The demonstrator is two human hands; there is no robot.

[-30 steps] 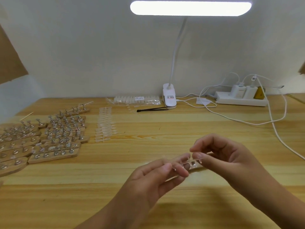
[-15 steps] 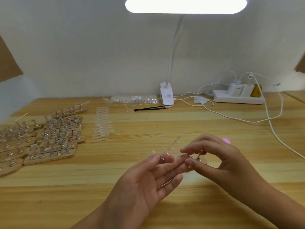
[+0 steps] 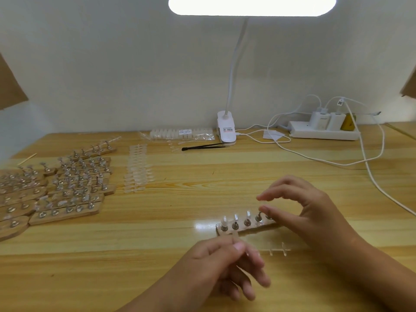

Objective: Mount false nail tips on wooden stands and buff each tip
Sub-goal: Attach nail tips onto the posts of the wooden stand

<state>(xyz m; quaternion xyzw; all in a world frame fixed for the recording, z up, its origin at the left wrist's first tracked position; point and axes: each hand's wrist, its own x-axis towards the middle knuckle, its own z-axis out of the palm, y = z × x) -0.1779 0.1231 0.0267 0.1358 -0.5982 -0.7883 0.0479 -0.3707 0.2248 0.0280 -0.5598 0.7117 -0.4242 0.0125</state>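
Note:
A small wooden stand (image 3: 244, 230) lies flat on the table in front of me, with a row of metal holders. Three of them carry clear nail tips (image 3: 235, 218). My right hand (image 3: 301, 212) hovers over the stand's right end, with thumb and forefinger pinched close on a faint clear nail tip (image 3: 260, 202) above the fourth holder. My left hand (image 3: 225, 264) is blurred just in front of the stand. It pinches a clear strip of nail tips (image 3: 279, 250), whose far end sticks out to the right over the table.
Many filled wooden stands (image 3: 67, 190) crowd the left side, with rows of loose tip strips (image 3: 136, 171) beside them. At the back are a bag of tips (image 3: 182, 134), black tweezers (image 3: 202, 147), a clip lamp (image 3: 226, 129) and a power strip (image 3: 324, 132) with trailing cables.
The stand, held up between both hands earlier, now lies on the table. My right hand has let go of it and risen above its right end. My left hand has dropped nearer to me with the strip.

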